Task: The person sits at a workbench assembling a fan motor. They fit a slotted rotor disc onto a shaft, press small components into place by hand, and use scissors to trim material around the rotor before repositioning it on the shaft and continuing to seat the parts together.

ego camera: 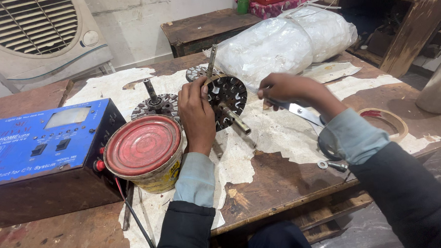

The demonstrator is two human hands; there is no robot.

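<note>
My left hand (pixel 195 115) grips a round dark motor stator (pixel 228 100) with a metal shaft, held tilted on edge above the worn wooden table (pixel 277 181). My right hand (pixel 284 89) is pinched just right of the stator, fingers closed on a thin wire that is barely visible and runs down toward the table. Two more stators lie on the table behind: one (pixel 155 104) left of my left hand, another (pixel 198 70) behind the held one with its shaft upright.
A red-lidded tin can (pixel 145 152) stands by my left wrist, next to a blue electrical box (pixel 43 146). Scissors (pixel 304 113) lie under my right forearm, a tape roll (pixel 389 121) to the right. A white plastic bag (pixel 286 42) sits behind, a metal cylinder (pixel 439 87) far right.
</note>
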